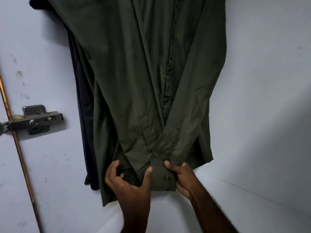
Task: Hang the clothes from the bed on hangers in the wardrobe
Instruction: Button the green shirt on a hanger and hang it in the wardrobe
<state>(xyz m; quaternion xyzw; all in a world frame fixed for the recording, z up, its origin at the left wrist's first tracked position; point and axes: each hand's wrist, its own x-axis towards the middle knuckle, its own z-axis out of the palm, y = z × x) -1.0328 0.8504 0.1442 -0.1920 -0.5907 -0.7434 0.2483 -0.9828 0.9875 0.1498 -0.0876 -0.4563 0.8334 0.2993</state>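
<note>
**Green shirt hung in the wardrobe**

The green shirt point(134, 73) hung inside the white wardrobe point(260, 98), in front of 1 darker piece of clothing point(82, 118). The right hand point(180, 178) pinched the sleeve cuff point(162, 179). The left hand point(127, 179) curled its fingers round the shirt's bottom edge, thumb touching the cuff. A metal hinge point(38, 120) sat on the left.

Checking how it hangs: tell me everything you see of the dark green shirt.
The dark green shirt hangs in the white wardrobe: thin, lightly creased fabric, button placket, top out of frame. One sleeve crosses the front; the left hand and right hand hold its two-button cuff. A darker garment hangs behind.
</note>
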